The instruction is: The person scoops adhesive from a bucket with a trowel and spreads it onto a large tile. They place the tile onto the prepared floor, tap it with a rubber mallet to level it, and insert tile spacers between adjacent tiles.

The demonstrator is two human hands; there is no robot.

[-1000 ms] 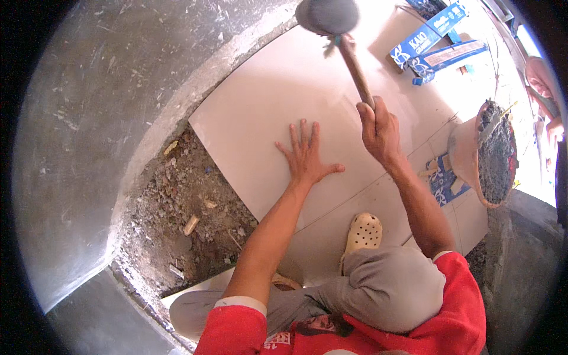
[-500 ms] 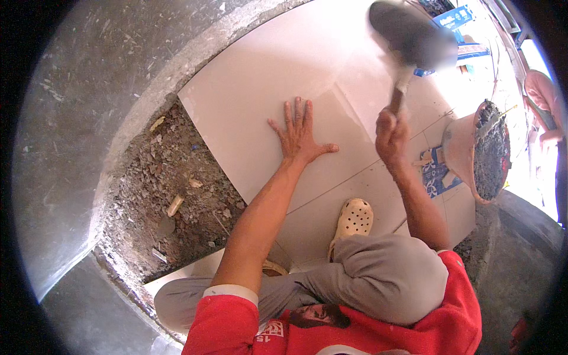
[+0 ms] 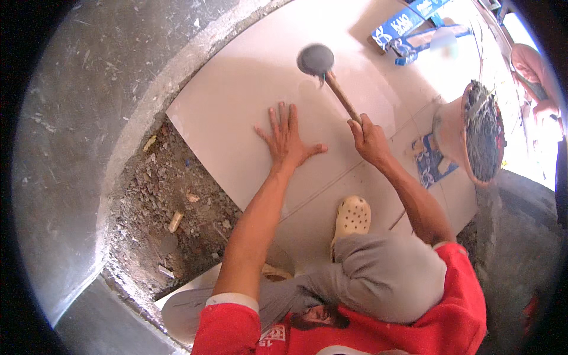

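Observation:
My left hand (image 3: 288, 141) lies flat with fingers spread on a large pale floor tile (image 3: 236, 94). In my right hand (image 3: 371, 141) is the wooden handle of a rubber mallet (image 3: 342, 97), its round black head over the far part of the same tile. Whether the head touches the tile or hovers just above it I cannot tell. Along the tile's left edge runs a patch of bare rubble and soil (image 3: 171, 201).
To the right a tilted bucket (image 3: 452, 133) holds grey mortar, with a piece of blue printed cardboard (image 3: 429, 160) beside it. Blue cardboard packaging (image 3: 408, 29) lies at the far right. A grey wall (image 3: 65, 118) curves along the left. Another person's arm (image 3: 532, 65) shows at the right edge.
The mallet has swung down and to the left, from raised at the upper right to over the tile. My left hand stays spread on the tile. The view has shifted slightly.

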